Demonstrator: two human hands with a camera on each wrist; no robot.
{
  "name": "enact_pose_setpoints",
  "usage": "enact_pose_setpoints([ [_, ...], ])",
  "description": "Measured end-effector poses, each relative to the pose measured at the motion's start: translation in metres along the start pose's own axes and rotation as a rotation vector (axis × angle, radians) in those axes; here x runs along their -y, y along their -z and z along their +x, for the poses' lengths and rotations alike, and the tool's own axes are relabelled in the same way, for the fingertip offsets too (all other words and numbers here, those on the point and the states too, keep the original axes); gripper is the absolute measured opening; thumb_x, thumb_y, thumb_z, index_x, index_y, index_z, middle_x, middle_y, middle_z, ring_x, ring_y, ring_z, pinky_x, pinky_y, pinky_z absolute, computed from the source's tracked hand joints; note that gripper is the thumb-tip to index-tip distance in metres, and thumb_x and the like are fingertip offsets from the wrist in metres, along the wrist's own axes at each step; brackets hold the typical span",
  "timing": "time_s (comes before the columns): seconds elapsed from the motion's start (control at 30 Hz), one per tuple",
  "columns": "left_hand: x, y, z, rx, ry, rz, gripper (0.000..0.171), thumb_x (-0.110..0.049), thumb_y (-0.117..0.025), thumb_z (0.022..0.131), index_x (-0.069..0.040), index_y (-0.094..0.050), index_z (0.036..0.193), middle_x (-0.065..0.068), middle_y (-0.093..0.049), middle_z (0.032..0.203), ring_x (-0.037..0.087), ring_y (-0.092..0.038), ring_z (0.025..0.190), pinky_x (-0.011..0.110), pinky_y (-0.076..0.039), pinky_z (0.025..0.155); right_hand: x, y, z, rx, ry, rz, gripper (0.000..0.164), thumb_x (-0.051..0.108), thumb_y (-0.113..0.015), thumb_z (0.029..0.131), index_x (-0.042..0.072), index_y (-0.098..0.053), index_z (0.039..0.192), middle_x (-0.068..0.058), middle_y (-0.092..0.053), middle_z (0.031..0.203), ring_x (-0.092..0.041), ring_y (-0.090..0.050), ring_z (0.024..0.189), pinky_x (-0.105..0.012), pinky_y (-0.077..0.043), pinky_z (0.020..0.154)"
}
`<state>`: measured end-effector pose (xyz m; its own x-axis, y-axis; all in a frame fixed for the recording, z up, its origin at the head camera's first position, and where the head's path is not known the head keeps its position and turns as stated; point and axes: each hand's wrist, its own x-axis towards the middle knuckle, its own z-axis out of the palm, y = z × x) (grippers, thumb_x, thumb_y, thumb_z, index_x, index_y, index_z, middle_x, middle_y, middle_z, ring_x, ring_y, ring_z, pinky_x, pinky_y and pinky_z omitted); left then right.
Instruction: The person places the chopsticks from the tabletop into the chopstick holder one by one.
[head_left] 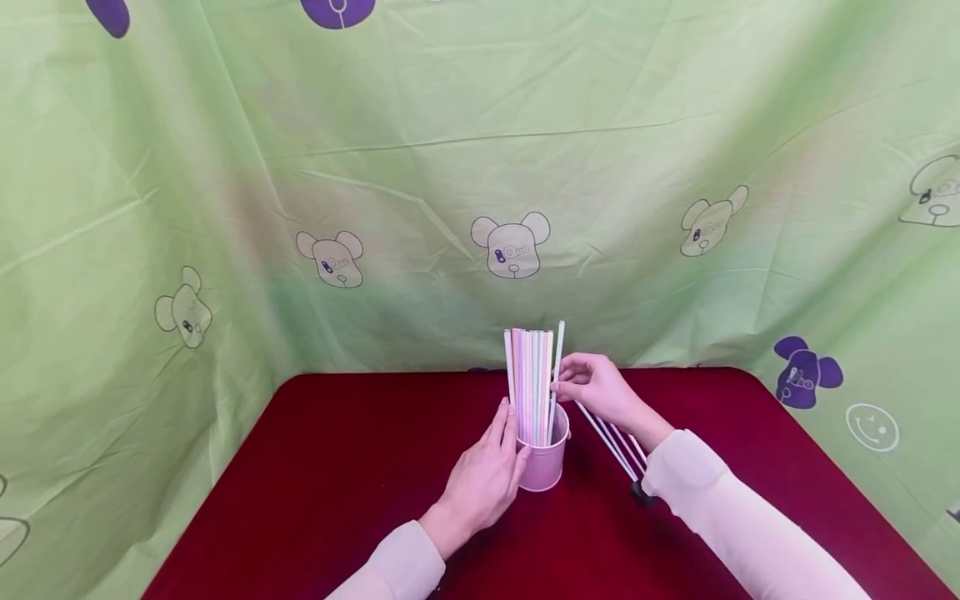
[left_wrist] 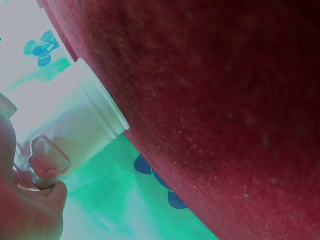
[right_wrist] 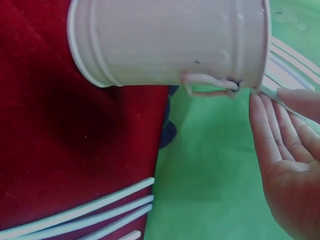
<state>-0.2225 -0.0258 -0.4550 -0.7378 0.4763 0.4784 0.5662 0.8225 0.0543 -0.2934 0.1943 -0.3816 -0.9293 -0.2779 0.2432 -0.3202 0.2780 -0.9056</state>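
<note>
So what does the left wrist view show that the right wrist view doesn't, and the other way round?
Only the left wrist view: the left hand, near the pail.

Only the right wrist view: the right hand, palm side visible, pinching a straw near the pail's rim, plus several straws outside the pail.

Both: the pail itself with a handle loop on its wall, the red table and the green printed cloth.
</note>
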Motion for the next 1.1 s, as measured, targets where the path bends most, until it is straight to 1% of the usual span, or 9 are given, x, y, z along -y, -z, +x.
enact_pose_setpoints([
  [0.13, 0.0, 0.0, 0.0, -0.002, -0.002, -0.002, 0.062, -0.041, -0.023, 0.102, 0.001, -0.023, 0.147, 0.017, -0.022, 0.152, 0.021, -0.041, 0.13, 0.031, -0.052, 0.083, 0.012, -0.005, -0.007, -0.01, 0.018, -0.055, 0.02, -0.006, -0.066, 0.081, -0.015, -0.058, 0.097, -0.029, -0.062, 0.086, -0.041, -0.064, 0.082, -0.032, -0.056, 0.067],
  [0.23, 0.0, 0.001, 0.0, -0.006, -0.003, 0.001, 0.061, -0.04, -0.023, 0.102, 0.001, -0.023, 0.147, 0.017, -0.021, 0.153, 0.021, -0.041, 0.13, 0.031, -0.052, 0.083, 0.016, -0.009, -0.012, -0.033, 0.042, -0.125, 0.019, -0.004, -0.068, 0.081, -0.012, -0.059, 0.096, -0.026, -0.064, 0.085, -0.036, -0.065, 0.081, -0.026, -0.053, 0.066],
  [0.3, 0.0, 0.001, 0.001, -0.006, -0.003, 0.003, 0.061, -0.04, -0.023, 0.102, 0.001, -0.023, 0.147, 0.016, -0.021, 0.153, 0.021, -0.041, 0.13, 0.031, -0.052, 0.083, 0.014, -0.011, -0.014, -0.044, 0.063, -0.165, 0.018, -0.002, -0.069, 0.081, -0.01, -0.061, 0.095, -0.023, -0.065, 0.085, -0.031, -0.065, 0.08, -0.024, -0.051, 0.066],
  [0.4, 0.0, 0.002, 0.001, -0.003, 0.002, 0.0, 0.062, -0.04, -0.023, 0.102, 0.001, -0.022, 0.148, 0.015, -0.019, 0.154, 0.02, -0.04, 0.13, 0.031, -0.052, 0.083, 0.002, -0.012, -0.012, -0.064, 0.087, -0.187, 0.017, 0.002, -0.071, 0.081, -0.006, -0.063, 0.093, -0.018, -0.066, 0.083, -0.025, -0.064, 0.079, -0.023, -0.048, 0.066],
  [0.57, 0.0, 0.001, 0.0, -0.002, 0.001, 0.001, 0.061, -0.04, -0.023, 0.102, 0.001, -0.023, 0.147, 0.016, -0.021, 0.153, 0.021, -0.041, 0.13, 0.031, -0.052, 0.083, -0.021, -0.011, -0.008, -0.08, 0.098, -0.181, 0.018, 0.009, -0.072, 0.082, -0.001, -0.064, 0.095, -0.01, -0.067, 0.084, -0.016, -0.063, 0.079, -0.024, -0.048, 0.068],
  [0.67, 0.0, 0.001, 0.001, -0.004, -0.001, 0.001, 0.061, -0.04, -0.023, 0.102, 0.001, -0.023, 0.147, 0.017, -0.022, 0.152, 0.021, -0.041, 0.13, 0.031, -0.052, 0.083, -0.027, -0.011, -0.008, -0.087, 0.096, -0.145, 0.02, 0.01, -0.073, 0.082, -0.001, -0.064, 0.096, -0.01, -0.066, 0.085, -0.017, -0.062, 0.078, -0.025, -0.049, 0.069],
  [0.87, 0.0, 0.002, 0.001, -0.005, 0.004, -0.004, 0.062, -0.04, -0.024, 0.102, 0.001, -0.022, 0.147, 0.017, -0.021, 0.153, 0.021, -0.042, 0.129, 0.031, -0.052, 0.082, -0.026, -0.012, -0.009, -0.09, 0.08, -0.1, 0.019, 0.011, -0.073, 0.081, 0.0, -0.065, 0.095, -0.011, -0.066, 0.085, -0.02, -0.063, 0.078, -0.025, -0.049, 0.068],
  [1.0, 0.0, 0.001, 0.0, 0.004, 0.005, -0.01, 0.062, -0.041, -0.023, 0.102, 0.001, -0.021, 0.148, 0.016, -0.02, 0.153, 0.021, -0.042, 0.129, 0.031, -0.053, 0.082, -0.024, -0.01, -0.011, -0.052, 0.046, -0.086, 0.024, 0.009, -0.073, 0.081, -0.001, -0.064, 0.1, -0.014, -0.066, 0.089, -0.021, -0.063, 0.081, -0.024, -0.049, 0.07],
  [1.1, 0.0, 0.001, -0.001, 0.003, 0.005, -0.012, 0.062, -0.041, -0.023, 0.102, 0.001, -0.021, 0.148, 0.017, -0.02, 0.153, 0.021, -0.042, 0.129, 0.031, -0.053, 0.082, -0.019, -0.004, -0.015, -0.009, 0.037, -0.09, 0.03, 0.01, -0.072, 0.082, -0.003, -0.061, 0.107, -0.016, -0.066, 0.092, -0.024, -0.064, 0.085, -0.025, -0.049, 0.071],
])
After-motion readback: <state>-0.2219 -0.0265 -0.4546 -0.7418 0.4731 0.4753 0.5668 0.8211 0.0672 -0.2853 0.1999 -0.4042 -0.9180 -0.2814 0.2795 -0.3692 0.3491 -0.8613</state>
